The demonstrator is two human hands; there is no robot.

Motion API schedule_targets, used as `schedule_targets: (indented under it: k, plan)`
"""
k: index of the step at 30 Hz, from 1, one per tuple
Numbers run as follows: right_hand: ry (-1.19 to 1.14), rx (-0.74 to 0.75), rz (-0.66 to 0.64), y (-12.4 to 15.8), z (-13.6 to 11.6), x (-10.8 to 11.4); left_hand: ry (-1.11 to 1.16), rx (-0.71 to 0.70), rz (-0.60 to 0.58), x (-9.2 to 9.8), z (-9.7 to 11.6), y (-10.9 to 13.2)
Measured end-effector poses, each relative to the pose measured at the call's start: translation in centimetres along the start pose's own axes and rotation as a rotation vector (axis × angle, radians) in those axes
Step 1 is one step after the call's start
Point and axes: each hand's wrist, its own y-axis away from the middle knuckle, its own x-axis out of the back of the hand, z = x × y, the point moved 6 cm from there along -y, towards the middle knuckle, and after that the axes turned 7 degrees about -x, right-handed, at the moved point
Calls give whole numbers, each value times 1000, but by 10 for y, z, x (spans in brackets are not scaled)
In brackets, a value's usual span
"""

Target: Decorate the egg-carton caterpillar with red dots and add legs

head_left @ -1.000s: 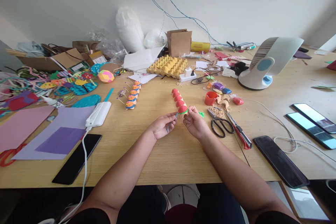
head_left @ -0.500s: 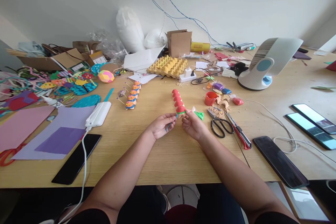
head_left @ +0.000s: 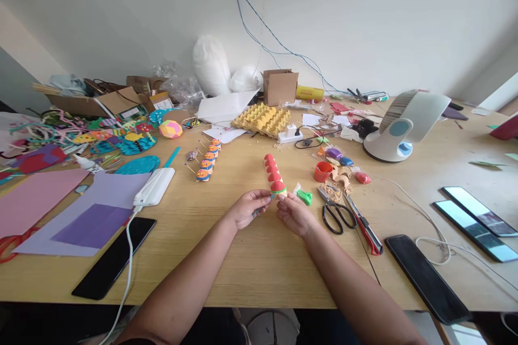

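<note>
A strip of egg-carton cups (head_left: 273,172), with red domed tops and a green band round the nearest cup, points away from me over the middle of the table. My right hand (head_left: 297,214) pinches its near end between thumb and fingers. My left hand (head_left: 249,210) is closed round a thin blue stick-like tool (head_left: 256,212), whose tip meets the green-banded cup; most of the tool is hidden by my fingers. Just beyond my right hand lies green clay in a plastic bag (head_left: 304,197). To the left stands a finished-looking orange and blue cup strip (head_left: 209,159) with pins stuck in it.
Scissors (head_left: 338,211) and a red craft knife (head_left: 366,226) lie right of my hands, near a red cup (head_left: 323,171). Phones (head_left: 427,277) and a fan (head_left: 404,126) are farther right. At left are coloured paper (head_left: 91,226) and a power bank (head_left: 154,187). Egg trays (head_left: 263,119) sit behind.
The view has tilted up, so everything sits lower in the picture. My right fingers have slid down toward the strip's near end, and the green bag now shows apart from that hand.
</note>
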Motion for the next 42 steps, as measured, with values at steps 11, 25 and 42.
schedule_targets:
  k: [11, 25, 42]
  plan:
    - [-22, 19, 47, 1, -2, 15, -149, -58, -77, -2, -12, -3]
    - [124, 34, 71, 2, -3, 22, -169, -17, -128, 4, -22, -4]
    - [150, 110, -25, -6, -5, 13, -154, -33, -207, 5, -12, -3]
